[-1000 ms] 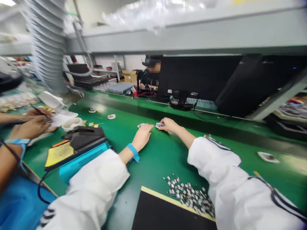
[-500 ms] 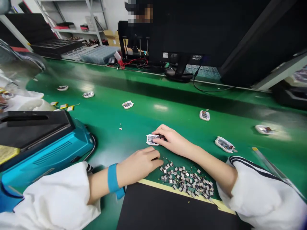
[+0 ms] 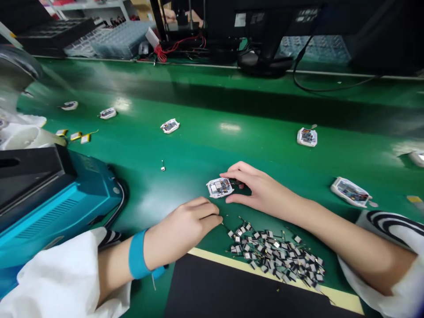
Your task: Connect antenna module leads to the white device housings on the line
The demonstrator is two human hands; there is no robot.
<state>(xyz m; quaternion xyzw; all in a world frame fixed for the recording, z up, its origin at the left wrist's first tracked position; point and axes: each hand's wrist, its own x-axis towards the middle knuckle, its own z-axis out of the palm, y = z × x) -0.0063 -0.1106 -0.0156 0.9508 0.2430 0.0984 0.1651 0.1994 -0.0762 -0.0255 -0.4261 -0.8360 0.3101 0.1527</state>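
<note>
White casing [image 3: 220, 188] beside right hand [image 3: 256, 187] has room past its left edge.

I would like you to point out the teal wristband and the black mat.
Teal fabric wristband [image 3: 136, 255], head view: middle of its band.
Black flat mat [image 3: 232, 289], head view: bare upper surface.

No readable text, brand, number or sign was found. A white rectangular label [image 3: 240, 19] on the back of the black flat monitor [image 3: 261, 33] carries print too small to make out. Pale markings [image 3: 307, 13] on the same monitor, to the right of that label, are likewise illegible. The white tag [image 3: 152, 37] at the thin red cable [image 3: 161, 54] shows no legible lettering. Any characters on the white-framed electronic module with exposed circuitry [image 3: 220, 187] cannot be resolved.
</note>
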